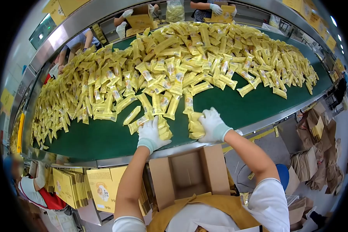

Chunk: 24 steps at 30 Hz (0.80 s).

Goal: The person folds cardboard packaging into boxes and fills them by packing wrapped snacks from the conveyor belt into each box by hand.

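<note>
Left hand (150, 135): grip closed on packets (165, 130); light pressure advised.
Right hand (213, 125): grip closed around packets (196, 128); ends best aligned.

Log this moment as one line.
left hand: holding packets | right hand: holding another bunch | green belt: heaped with more packets | carton: open, beside belt

Packing factory, conveyor belt (228, 104), stacked cartons (67, 185)

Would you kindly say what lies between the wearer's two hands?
Yellow packets at the left hand and right hand, with bare green belt between, in the head view.
</note>
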### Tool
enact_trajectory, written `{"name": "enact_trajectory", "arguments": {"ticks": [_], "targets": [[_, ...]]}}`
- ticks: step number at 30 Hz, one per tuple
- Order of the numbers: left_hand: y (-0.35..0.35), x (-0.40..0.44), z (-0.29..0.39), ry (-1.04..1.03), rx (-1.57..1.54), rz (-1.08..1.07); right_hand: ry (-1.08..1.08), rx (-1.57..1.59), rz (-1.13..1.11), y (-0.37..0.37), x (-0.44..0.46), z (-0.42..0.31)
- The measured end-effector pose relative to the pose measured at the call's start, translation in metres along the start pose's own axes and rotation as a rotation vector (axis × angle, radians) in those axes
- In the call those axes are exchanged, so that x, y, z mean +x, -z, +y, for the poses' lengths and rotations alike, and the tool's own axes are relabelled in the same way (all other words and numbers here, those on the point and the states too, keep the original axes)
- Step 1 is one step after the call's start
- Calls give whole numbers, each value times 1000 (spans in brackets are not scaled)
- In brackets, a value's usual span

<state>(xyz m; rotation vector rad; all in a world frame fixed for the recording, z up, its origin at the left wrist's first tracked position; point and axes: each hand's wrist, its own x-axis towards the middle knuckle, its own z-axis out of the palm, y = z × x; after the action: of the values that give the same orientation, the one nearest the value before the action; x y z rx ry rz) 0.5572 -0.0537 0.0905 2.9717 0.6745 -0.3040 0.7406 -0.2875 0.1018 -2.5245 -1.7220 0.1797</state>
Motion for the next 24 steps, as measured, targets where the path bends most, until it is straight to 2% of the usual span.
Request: {"name": "enact_trajectory", "arguments": {"ticks": [1,3,7,10,13,16,19,20,21,23,24], "targets": [[0,0,1,5,7,-10,51,-60,166,-3,0,6],[-2,1,1,9,27,-1,1,-87,247,4,-4,17],[-1,2,2,18,30,-7,-149,12,-31,0,-11,25],[-1,0,4,25,73,-4,-137,-82,12,-5,-11,24],[2,-3,3,24,3,-28,-285,32,-174,8,-8,16],[7,-14,0,31,-134,31,-365,403,63,6,-23,19],[-17,-22,-36,-26,-608,320,-124,692,417,21,-44,18],[-27,-25,-47,-73,-906,385,-90,740,381,42,-53,3],[-19,-37,-50,-102,-1288,344,-56,788,343,72,-65,-14],[2,-60,-52,-183,-1579,404,266,400,341,117,-75,-45],[12,-72,-54,-188,-1632,384,286,246,211,135,-81,-66]]}}
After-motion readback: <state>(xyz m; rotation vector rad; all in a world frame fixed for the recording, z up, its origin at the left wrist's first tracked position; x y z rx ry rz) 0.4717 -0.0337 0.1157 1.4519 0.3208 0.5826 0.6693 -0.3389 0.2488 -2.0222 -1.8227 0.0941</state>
